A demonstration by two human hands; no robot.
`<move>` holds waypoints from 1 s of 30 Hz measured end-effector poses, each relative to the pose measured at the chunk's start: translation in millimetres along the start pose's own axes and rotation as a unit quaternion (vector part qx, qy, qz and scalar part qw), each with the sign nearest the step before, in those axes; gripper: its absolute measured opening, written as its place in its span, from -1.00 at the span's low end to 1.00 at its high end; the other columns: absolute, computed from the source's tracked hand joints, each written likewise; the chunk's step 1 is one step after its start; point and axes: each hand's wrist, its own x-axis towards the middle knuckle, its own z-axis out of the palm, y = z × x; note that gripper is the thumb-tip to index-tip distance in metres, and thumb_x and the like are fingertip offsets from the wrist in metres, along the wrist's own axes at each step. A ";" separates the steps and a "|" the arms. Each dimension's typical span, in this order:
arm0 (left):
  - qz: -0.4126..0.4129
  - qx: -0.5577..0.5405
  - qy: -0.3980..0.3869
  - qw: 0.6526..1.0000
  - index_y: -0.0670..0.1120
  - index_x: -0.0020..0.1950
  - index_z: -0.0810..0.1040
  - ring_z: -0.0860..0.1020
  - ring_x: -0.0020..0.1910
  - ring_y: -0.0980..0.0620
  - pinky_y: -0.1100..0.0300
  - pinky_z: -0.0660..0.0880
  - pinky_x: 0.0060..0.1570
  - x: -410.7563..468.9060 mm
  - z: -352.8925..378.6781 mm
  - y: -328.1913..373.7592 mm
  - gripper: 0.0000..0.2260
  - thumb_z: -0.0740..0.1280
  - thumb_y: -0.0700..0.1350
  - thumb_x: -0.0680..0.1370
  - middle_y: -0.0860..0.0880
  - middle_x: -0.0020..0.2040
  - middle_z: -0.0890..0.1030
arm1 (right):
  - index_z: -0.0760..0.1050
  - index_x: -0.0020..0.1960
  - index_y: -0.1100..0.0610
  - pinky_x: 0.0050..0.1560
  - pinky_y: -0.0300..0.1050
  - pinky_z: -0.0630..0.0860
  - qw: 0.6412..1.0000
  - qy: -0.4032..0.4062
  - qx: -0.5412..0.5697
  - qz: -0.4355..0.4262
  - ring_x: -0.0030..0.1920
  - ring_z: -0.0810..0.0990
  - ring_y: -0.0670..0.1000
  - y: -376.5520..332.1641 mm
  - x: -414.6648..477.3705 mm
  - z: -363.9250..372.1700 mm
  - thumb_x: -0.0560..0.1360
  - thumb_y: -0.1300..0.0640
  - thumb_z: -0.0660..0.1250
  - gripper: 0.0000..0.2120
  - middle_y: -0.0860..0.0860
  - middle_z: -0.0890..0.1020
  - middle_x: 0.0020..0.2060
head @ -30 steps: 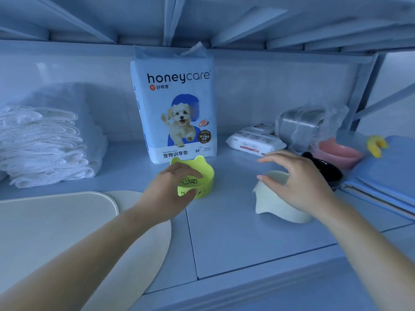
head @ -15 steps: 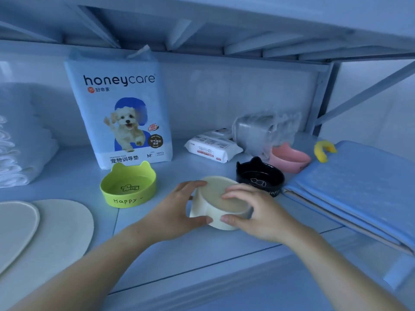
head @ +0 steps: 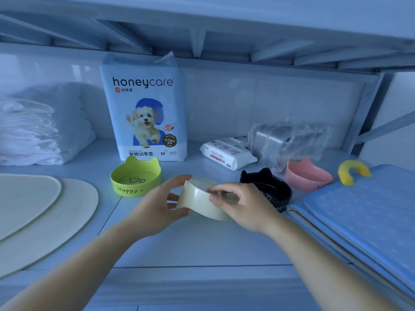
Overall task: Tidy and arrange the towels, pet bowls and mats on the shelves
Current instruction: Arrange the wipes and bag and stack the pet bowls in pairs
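grip: left hand point(head: 157, 209) and right hand point(head: 244, 207) both clasp cream bowl point(head: 202, 204), tilted | near: between green bowl point(head: 134, 179) and black bowl point(head: 269, 187) | surface: pale blue shelf point(head: 190, 243); cream mats point(head: 45, 209) left, blue mats point(head: 359, 209) right, towels point(head: 29, 131) back left | room: tiled wall point(head: 247, 97) behind, upper shelf point(head: 202, 30) overhead
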 end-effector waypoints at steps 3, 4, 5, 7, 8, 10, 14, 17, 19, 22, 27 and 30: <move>0.007 0.002 0.040 0.999 0.31 0.17 0.38 0.54 -0.08 0.25 0.30 0.54 -0.02 -1.7 -4.1 13.2 -0.50 0.45 -0.17 0.43 0.26 0.13 0.52 | 0.60 0.07 -0.03 -0.07 -0.42 0.41 0.996 -0.018 0.088 0.013 -0.09 0.56 -0.30 0.6 7.1 -6.4 0.49 -0.07 0.31 -0.78 -0.17 0.66 -0.03; 0.011 0.015 0.057 0.998 0.31 0.15 0.41 0.53 -0.10 0.27 0.34 0.53 -0.08 -0.6 -6.2 19.4 -0.55 0.44 -0.15 0.43 0.27 0.08 0.53 | 0.60 0.05 -0.02 -0.02 -0.39 0.44 0.993 -0.021 0.119 0.017 -0.04 0.58 -0.26 0.6 8.9 -8.9 0.50 -0.06 0.30 -0.79 -0.16 0.66 -0.03; 0.014 0.034 0.079 0.996 0.32 0.10 0.45 0.52 -0.11 0.28 0.40 0.48 -0.17 1.7 -8.0 25.8 -0.60 0.44 -0.11 0.44 0.28 0.01 0.55 | 0.61 0.03 -0.01 -0.02 -0.35 0.46 0.989 -0.019 0.146 0.022 -0.02 0.59 -0.21 0.6 10.0 -11.4 0.50 -0.06 0.30 -0.80 -0.15 0.67 -0.04; 0.025 0.074 0.128 0.989 0.36 -0.02 0.51 0.51 -0.12 0.27 0.43 0.39 -0.30 7.9 -7.9 38.4 -0.70 0.43 -0.07 0.44 0.29 -0.13 0.54 | 0.61 -0.05 -0.03 -0.09 -0.37 0.45 0.982 0.005 0.188 0.030 -0.08 0.59 -0.19 0.9 11.2 -15.2 0.49 -0.05 0.30 -0.85 -0.16 0.67 -0.10; 0.035 0.092 0.147 0.984 0.38 -0.08 0.52 0.50 -0.13 0.27 0.41 0.40 -0.28 11.4 -6.1 43.7 -0.72 0.43 -0.05 0.44 0.34 -0.17 0.54 | 0.61 -0.08 -0.05 -0.10 -0.39 0.44 0.979 0.021 0.200 0.029 -0.09 0.59 -0.20 1.3 10.9 -16.9 0.49 -0.03 0.31 -0.88 -0.18 0.67 -0.12; 0.056 0.119 0.163 0.978 0.40 -0.09 0.54 0.53 -0.13 0.29 0.38 0.46 -0.14 19.2 -0.6 50.6 -0.73 0.41 -0.03 0.46 0.43 -0.16 0.53 | 0.60 -0.07 -0.07 -0.06 -0.36 0.47 0.979 0.038 0.199 0.022 -0.06 0.61 -0.19 3.6 8.9 -20.2 0.47 -0.01 0.35 -0.92 -0.21 0.67 -0.12; 0.061 0.184 0.166 0.967 0.28 0.03 0.60 0.55 -0.15 0.16 0.17 0.51 -0.06 35.5 10.0 55.0 -0.82 0.37 0.04 0.47 0.24 -0.02 0.62 | 0.56 0.02 -0.09 -0.06 -0.39 0.50 0.983 0.064 0.171 0.026 -0.08 0.62 -0.24 5.8 1.4 -28.6 0.38 0.00 0.45 -0.77 -0.25 0.65 -0.09; 0.068 0.223 0.172 0.957 0.28 0.07 0.59 0.53 -0.14 0.14 0.15 0.50 -0.08 42.7 16.2 54.1 -0.82 0.34 0.06 0.49 0.18 0.03 0.62 | 0.57 0.11 0.00 -0.04 -0.31 0.55 0.981 0.075 0.175 0.045 -0.09 0.64 -0.18 6.9 2.0 -34.4 0.36 0.05 0.47 -0.68 -0.21 0.64 -0.03; 0.074 0.243 0.174 0.951 0.27 0.13 0.56 0.53 -0.10 0.13 0.15 0.49 -0.06 45.3 15.8 52.3 -0.78 0.31 0.04 0.51 0.17 0.07 0.61 | 0.56 0.15 0.05 0.05 -0.12 0.58 0.980 0.074 0.174 0.059 -0.08 0.65 -0.13 6.2 4.5 -34.8 0.37 0.07 0.46 -0.65 -0.17 0.64 0.00; 0.057 0.250 0.157 0.954 0.20 0.30 0.43 0.50 0.07 0.08 0.16 0.46 0.04 45.5 9.0 42.2 -0.65 0.30 -0.03 0.53 0.12 0.15 0.56 | 0.56 0.12 0.02 0.08 -0.04 0.58 0.980 0.083 0.170 0.061 -0.10 0.65 -0.14 5.4 8.6 -33.7 0.39 0.07 0.45 -0.69 -0.18 0.65 -0.03; -0.040 0.195 0.084 0.976 0.14 0.40 0.29 0.57 0.03 -0.01 0.24 0.43 -0.07 35.1 10.1 13.0 -0.54 0.28 -0.13 0.54 0.10 0.09 0.51 | 0.57 0.05 -0.08 0.09 -0.09 0.57 0.978 0.091 0.180 0.060 -0.12 0.64 -0.23 4.3 15.5 -30.1 0.42 0.07 0.43 -0.79 -0.22 0.65 -0.07; -0.082 0.108 0.068 0.988 0.17 0.40 0.25 0.57 -0.09 -0.07 0.18 0.53 -0.22 33.9 15.7 -1.2 -0.49 0.25 -0.20 0.53 -0.06 0.00 0.55 | 0.57 -0.02 -0.14 0.12 -0.09 0.55 0.977 0.090 0.183 0.062 -0.09 0.62 -0.27 4.9 19.8 -28.5 0.43 0.04 0.41 -0.85 -0.25 0.66 -0.09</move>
